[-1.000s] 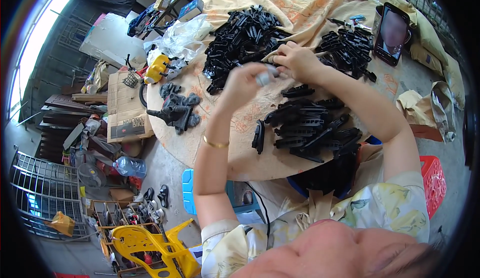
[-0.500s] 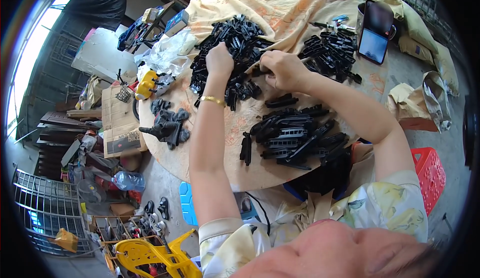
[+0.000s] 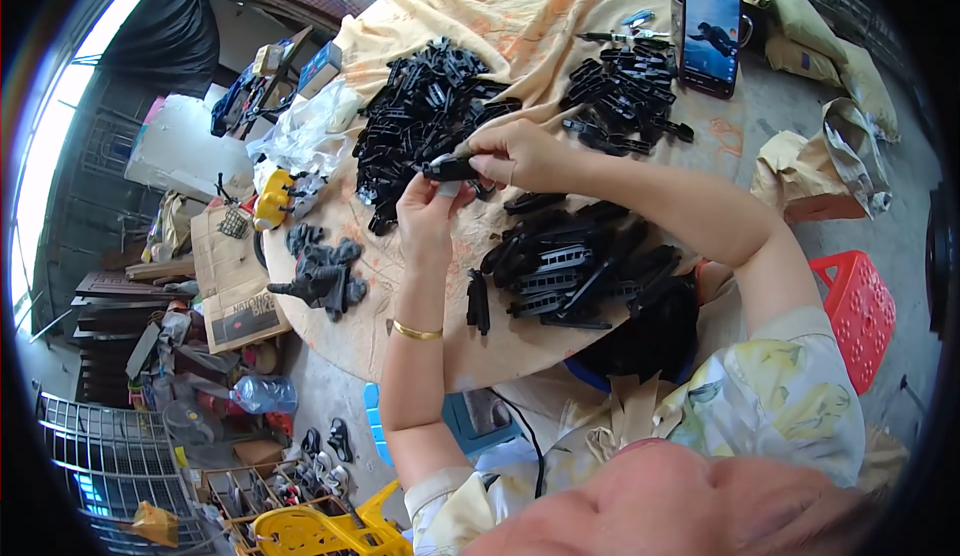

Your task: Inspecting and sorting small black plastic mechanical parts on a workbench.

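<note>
A small black plastic part (image 3: 452, 169) is held between both hands, just over the near edge of a loose heap of black parts (image 3: 420, 96). My left hand (image 3: 430, 221) pinches it from below, with a white wrap on one finger. From the right, my right hand (image 3: 525, 156) has its thumb and fingers closed on the other end. A second pile of black clips (image 3: 625, 91) lies beyond my right hand. Closer to me is a stack of long black slotted strips (image 3: 565, 266), with one strip (image 3: 478, 302) lying apart at its left.
A cloth-covered round table (image 3: 400, 306) carries the piles. A phone (image 3: 711, 36) stands at its right rim. Dark crumpled gloves (image 3: 325, 271), a yellow object (image 3: 272, 199) and a clear plastic bag (image 3: 315, 131) lie left. A red stool (image 3: 855, 321) and paper bag (image 3: 815, 171) are right.
My left hand has drawn back from the heap toward me and met my right hand. The right hand has moved left and slightly nearer. Both now grip the black part.
</note>
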Action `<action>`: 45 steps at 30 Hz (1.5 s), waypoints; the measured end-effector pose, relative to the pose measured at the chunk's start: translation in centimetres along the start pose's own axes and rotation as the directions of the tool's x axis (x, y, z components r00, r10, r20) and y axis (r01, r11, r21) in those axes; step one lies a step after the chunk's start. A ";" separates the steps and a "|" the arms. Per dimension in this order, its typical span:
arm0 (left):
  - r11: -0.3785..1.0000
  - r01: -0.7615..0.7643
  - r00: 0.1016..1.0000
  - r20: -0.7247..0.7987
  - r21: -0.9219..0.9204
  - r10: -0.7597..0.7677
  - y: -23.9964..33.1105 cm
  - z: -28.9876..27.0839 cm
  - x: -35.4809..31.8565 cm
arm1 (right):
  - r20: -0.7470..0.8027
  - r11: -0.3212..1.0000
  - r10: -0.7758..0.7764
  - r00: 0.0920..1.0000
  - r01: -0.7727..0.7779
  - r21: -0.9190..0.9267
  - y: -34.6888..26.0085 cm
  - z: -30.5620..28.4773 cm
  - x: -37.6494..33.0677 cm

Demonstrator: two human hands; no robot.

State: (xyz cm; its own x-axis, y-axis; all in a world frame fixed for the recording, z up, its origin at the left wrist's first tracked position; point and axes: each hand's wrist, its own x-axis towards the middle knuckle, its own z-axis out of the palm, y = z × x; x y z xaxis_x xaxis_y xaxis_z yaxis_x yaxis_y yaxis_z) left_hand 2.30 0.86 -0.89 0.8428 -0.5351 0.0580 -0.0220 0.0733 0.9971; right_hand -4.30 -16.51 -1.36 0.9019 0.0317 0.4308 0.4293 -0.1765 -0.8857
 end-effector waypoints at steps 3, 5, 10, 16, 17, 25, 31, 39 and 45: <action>0.999 -0.004 1.000 0.003 -0.052 0.004 1.1 1.1 -1.0 | -0.043 0.965 -0.161 0.986 0.148 -0.216 -0.4 0.0 -0.4; 0.996 -0.019 0.999 0.038 -0.091 0.022 1.0 0.8 -0.9 | -0.047 0.932 -0.192 0.980 0.167 -0.321 -1.3 -0.2 -0.4; 0.999 -0.043 0.999 0.025 -0.011 0.044 1.3 0.8 -1.1 | -0.046 0.880 -0.292 0.955 0.250 -0.403 -1.0 0.2 -0.6; 0.994 -0.093 0.995 0.032 0.049 0.092 1.8 0.9 -1.3 | -0.015 0.839 -0.339 0.941 0.295 -0.457 -2.0 -0.1 -1.0; 0.991 -0.124 0.992 0.041 0.053 0.122 1.9 1.2 -1.4 | -0.014 0.840 -0.334 0.942 0.291 -0.459 -2.1 -0.2 -1.0; 0.920 -0.340 0.940 0.032 0.193 0.340 1.8 1.2 -1.5 | -0.009 0.747 -0.451 0.892 0.372 -0.550 -1.9 -0.4 -0.7; 0.899 -0.397 0.917 0.045 0.184 0.396 2.5 1.2 -2.0 | -0.037 0.674 -0.570 0.821 0.441 -0.592 -2.5 -1.4 0.1; 0.736 -0.393 0.912 0.132 0.552 0.388 2.8 0.7 -2.2 | 0.167 0.822 -0.210 0.963 0.266 -0.503 -2.8 -2.1 -0.3; 0.686 -0.450 0.876 0.134 0.572 0.463 2.8 0.7 -2.1 | 0.143 0.766 -0.318 0.937 0.342 -0.545 -3.1 -1.7 -0.6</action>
State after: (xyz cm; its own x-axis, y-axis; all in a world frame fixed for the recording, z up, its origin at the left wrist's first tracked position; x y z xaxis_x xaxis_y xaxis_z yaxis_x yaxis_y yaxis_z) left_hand 0.07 1.58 1.77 0.6562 -0.5478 0.5190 -0.7017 -0.1899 0.6867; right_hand -6.28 -17.68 1.42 0.7158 0.2261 0.6607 0.6114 -0.6601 -0.4364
